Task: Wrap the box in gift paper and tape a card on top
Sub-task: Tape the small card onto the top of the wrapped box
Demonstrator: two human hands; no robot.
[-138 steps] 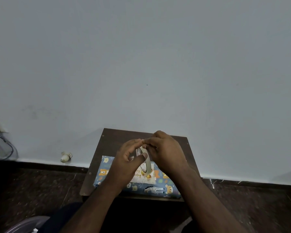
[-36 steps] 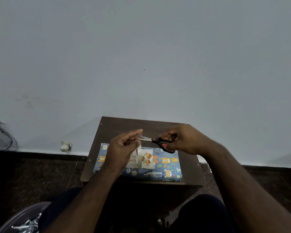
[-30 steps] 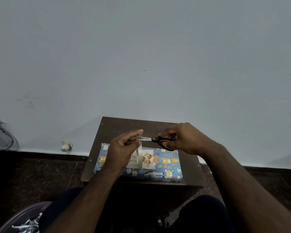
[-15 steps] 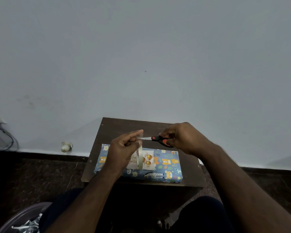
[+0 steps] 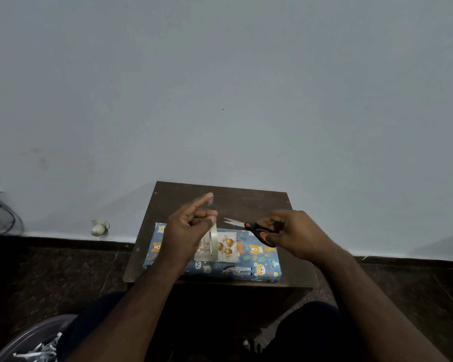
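Note:
A box wrapped in blue animal-print paper (image 5: 256, 262) lies on a small dark wooden table (image 5: 246, 199). On its top sits a white birthday card with gold balloons (image 5: 226, 248). Above the card my left hand (image 5: 187, 231) grips a roll of clear tape (image 5: 214, 242) on edge, index finger stretched out with a short cut piece of tape (image 5: 210, 201) stuck at its tip. To the right my right hand (image 5: 296, 235) holds black and red scissors (image 5: 249, 227), blades pointing left and slightly apart, a gap away from the tape.
The table stands against a plain grey wall. A small white fitting (image 5: 98, 227) lies at the wall's foot on the left, with cables (image 5: 0, 212) at the far left. A grey bin with paper scraps (image 5: 29, 346) sits at the lower left. Dark stone floor surrounds the table.
The scissors cut through the tape strip and pulled away to the right. My left index finger now lifts clear with the cut piece on it.

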